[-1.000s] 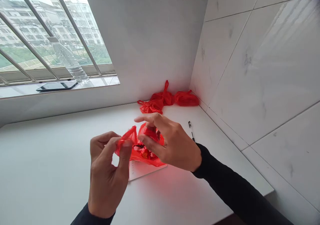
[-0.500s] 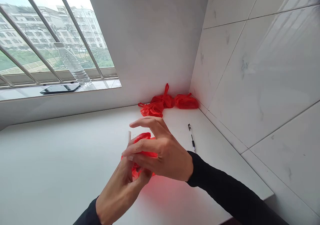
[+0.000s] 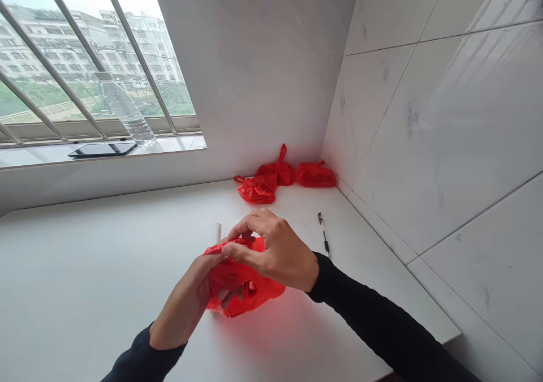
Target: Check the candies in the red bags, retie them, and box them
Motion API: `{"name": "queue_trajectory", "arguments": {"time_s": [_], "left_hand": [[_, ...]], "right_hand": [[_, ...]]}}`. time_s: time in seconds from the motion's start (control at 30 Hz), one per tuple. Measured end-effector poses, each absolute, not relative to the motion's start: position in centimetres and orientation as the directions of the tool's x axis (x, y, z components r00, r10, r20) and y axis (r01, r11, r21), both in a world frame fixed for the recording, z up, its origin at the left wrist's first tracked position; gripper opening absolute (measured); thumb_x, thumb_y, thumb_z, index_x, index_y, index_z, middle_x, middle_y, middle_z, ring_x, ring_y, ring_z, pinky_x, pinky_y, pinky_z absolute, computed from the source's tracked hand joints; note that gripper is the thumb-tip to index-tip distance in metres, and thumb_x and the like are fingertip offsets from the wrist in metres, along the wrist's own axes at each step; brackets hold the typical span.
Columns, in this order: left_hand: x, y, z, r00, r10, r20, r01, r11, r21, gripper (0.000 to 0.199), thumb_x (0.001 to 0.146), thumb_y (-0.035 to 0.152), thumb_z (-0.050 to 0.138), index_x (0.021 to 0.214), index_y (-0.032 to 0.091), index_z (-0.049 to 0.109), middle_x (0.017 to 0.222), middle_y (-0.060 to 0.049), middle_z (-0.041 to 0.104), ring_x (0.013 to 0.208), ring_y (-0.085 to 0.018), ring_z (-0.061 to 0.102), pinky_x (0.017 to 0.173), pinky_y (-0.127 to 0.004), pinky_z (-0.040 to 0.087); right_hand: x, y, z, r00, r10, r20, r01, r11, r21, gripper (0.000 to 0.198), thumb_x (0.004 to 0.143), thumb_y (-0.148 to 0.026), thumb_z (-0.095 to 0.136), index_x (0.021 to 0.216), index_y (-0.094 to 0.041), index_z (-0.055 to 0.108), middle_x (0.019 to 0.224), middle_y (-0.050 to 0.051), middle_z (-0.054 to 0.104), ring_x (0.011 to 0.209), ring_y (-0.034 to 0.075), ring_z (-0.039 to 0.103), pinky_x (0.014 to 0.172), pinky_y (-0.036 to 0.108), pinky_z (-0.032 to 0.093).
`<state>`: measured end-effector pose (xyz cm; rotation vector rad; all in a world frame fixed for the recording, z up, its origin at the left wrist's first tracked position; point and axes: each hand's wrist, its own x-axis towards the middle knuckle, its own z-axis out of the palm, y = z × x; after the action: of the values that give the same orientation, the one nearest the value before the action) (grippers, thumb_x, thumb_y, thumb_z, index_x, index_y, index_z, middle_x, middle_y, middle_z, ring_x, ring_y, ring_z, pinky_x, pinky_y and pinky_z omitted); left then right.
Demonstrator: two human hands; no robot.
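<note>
A thin red plastic bag is spread between my two hands above the white table. My left hand reaches into the bag, with the red film draped over its fingers, which show only in part and look bent. My right hand comes over the top, thumb and fingers closed on the bag's upper edge beside my left hand. Just behind my hands, a white strip-like object is partly covered, and its kind is unclear.
Several red plastic bags lie at the wall in the back corner. A pen rests on the white table to the right. On the window sill are a water bottle and a dark flat tablet-like device. Tiled wall bounds the right.
My right hand has lowered and its fingers have closed on the bag's edge. The bag has opened out wider, now covering my left hand's fingers.
</note>
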<state>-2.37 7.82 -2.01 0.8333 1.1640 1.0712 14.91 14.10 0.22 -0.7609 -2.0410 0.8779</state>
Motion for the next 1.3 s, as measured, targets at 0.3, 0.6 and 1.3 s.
{"name": "queue_trajectory", "arguments": {"time_s": [0.3, 0.6, 1.3], "left_hand": [[-1.0, 7.6, -1.1, 0.103, 0.973, -0.205, -0.003, 0.206, 0.979, 0.040, 0.079, 0.045, 0.073, 0.066, 0.020, 0.045, 0.058, 0.006, 0.029, 0.052, -0.008, 0.024, 0.048, -0.024, 0.021], [-1.2, 7.6, -0.9, 0.040, 0.973, -0.225, -0.014, 0.226, 0.974, 0.033, 0.081, 0.049, 0.071, 0.085, 0.022, 0.054, 0.062, 0.005, 0.040, 0.053, -0.010, 0.028, 0.049, -0.024, 0.024], [-0.3, 7.4, -0.8, -0.049, 0.964, -0.260, -0.027, 0.259, 0.965, 0.059, 0.088, 0.066, 0.057, 0.056, 0.021, 0.037, 0.049, 0.005, 0.028, 0.046, -0.010, 0.030, 0.047, -0.026, 0.034]], "right_hand": [[14.9, 14.6, 0.1, -0.535, 0.793, 0.291, 0.140, 0.423, -0.895, 0.023, 0.091, -0.043, 0.073, 0.086, -0.021, 0.068, 0.089, 0.000, 0.069, 0.086, 0.015, 0.060, 0.079, 0.029, 0.047], [15.2, 15.0, 0.3, -0.546, 0.804, 0.235, 0.091, 0.335, -0.938, 0.024, 0.089, -0.044, 0.073, 0.089, -0.020, 0.071, 0.090, 0.000, 0.071, 0.084, 0.014, 0.062, 0.077, 0.029, 0.048], [15.6, 15.7, 0.0, -0.554, 0.800, 0.230, 0.118, 0.349, -0.930, 0.026, 0.089, -0.045, 0.073, 0.085, -0.019, 0.071, 0.085, -0.002, 0.071, 0.078, 0.012, 0.060, 0.070, 0.026, 0.045]]}}
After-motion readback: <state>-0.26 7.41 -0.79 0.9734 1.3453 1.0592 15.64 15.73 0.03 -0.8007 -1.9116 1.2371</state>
